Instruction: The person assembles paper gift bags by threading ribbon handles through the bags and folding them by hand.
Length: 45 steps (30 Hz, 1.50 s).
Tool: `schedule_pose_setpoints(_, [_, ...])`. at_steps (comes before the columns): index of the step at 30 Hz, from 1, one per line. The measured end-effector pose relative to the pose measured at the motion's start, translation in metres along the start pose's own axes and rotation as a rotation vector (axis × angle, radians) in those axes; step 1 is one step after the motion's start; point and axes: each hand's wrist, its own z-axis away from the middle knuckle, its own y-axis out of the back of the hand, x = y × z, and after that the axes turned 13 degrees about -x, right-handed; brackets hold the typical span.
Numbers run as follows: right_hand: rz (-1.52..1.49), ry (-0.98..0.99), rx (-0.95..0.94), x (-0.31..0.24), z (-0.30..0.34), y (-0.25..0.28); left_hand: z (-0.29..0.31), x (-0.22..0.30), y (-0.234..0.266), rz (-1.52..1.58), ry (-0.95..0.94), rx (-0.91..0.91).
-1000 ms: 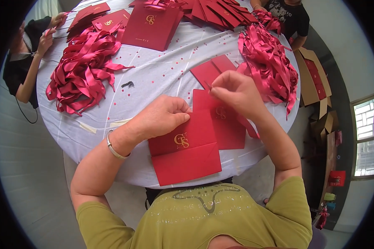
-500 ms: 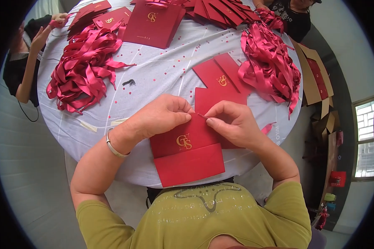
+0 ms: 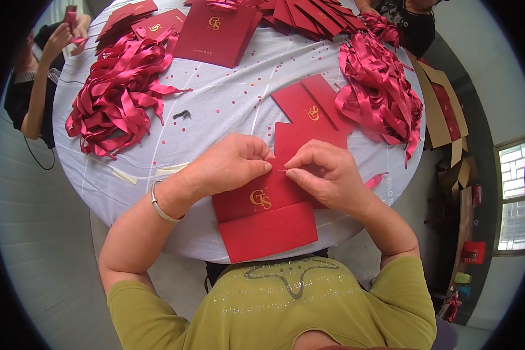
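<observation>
A flat red paper gift bag (image 3: 268, 236) with a gold emblem and a folded bottom lies in front of me on the table. My left hand (image 3: 230, 166) is closed in a pinch at the bag's far edge, thumb against fingertips. Just to its right, my right hand (image 3: 326, 175) pinches a thin pink ribbon end (image 3: 282, 170) over the bag. The fingers cover most of the spot where ribbon and bag meet. Beneath and beyond my hands lie more flat red bags (image 3: 303, 140). A pink ribbon tail (image 3: 376, 180) shows right of my right hand.
Ribbon heaps lie at left (image 3: 119, 99) and right (image 3: 379, 93). Stacked red bags (image 3: 216, 35) fill the far side. Small red paper dots and a black scrap (image 3: 182, 114) dot the white tablecloth. Co-workers sit far left (image 3: 38, 99) and far right (image 3: 411, 26). Open cartons (image 3: 440, 105) stand right.
My right fingertips and the ribbon end have shifted slightly left and nearer me; the left hand stays pinched. The far-left co-worker's hands have moved with a ribbon.
</observation>
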Motion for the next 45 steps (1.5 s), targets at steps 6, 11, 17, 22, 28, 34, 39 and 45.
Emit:
schedule_pose_setpoints(6, [0.091,-0.028,0.025,-0.003,-0.001,-0.004,0.0,-0.003,-0.002,-0.031,-0.03,0.012])
schedule_pose_setpoints(11, [0.178,-0.026,-0.022,-0.006,-0.002,-0.004,-0.002,-0.006,-0.003,-0.076,-0.028,0.039])
schedule_pose_setpoints(17, [0.302,-0.023,-0.066,-0.011,-0.003,-0.004,-0.003,-0.005,-0.005,-0.08,-0.03,0.053])
schedule_pose_setpoints(22, [0.405,-0.067,-0.123,-0.017,-0.005,-0.003,0.0,0.0,-0.01,-0.108,-0.04,0.067])
schedule_pose_setpoints(28, [0.69,-0.136,-0.193,-0.032,-0.013,-0.014,0.0,-0.004,-0.013,-0.173,-0.082,0.104])
schedule_pose_setpoints(34, [1.211,-0.143,-0.333,-0.048,-0.023,-0.029,-0.003,-0.008,-0.012,-0.3,-0.199,0.167])
schedule_pose_setpoints(39, [1.267,-0.137,-0.272,-0.047,-0.024,-0.038,0.002,0.002,-0.015,-0.345,-0.202,0.212])
schedule_pose_setpoints(45, [1.087,-0.034,-0.189,-0.028,-0.023,-0.028,0.0,-0.004,-0.015,-0.309,-0.158,0.206])
